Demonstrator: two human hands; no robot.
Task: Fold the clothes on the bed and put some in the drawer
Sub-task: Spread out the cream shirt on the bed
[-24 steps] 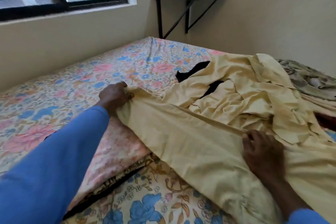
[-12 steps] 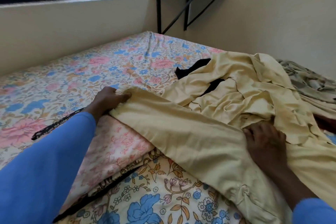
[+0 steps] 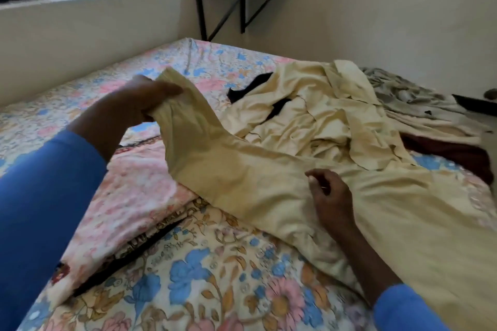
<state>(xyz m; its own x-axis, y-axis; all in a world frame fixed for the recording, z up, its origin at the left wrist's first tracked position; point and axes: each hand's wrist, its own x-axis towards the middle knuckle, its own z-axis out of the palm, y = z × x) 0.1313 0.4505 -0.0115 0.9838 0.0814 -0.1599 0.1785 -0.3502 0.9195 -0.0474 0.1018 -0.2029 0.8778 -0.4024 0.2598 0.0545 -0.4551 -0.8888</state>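
So the pale yellow garment [image 3: 242, 169] is sprawled across the bed [image 3: 201, 290], most of it bunched up in a crumpled heap toward the far right side. The left hand [image 3: 139, 105] has one end of it pinched between thumb and fingers and holds that end up off the floral sheet. The right hand [image 3: 332, 196] sits on the flat part of the same garment with fingers curled in; honestly can't tell if it's gripping any fabric. Under the lifted end lies a folded pink floral cloth [image 3: 129, 188]. A black piece [image 3: 250, 87] pokes out of the yellow heap, with a grey patterned cloth [image 3: 398, 91] and something dark red [image 3: 451, 153] just beside it
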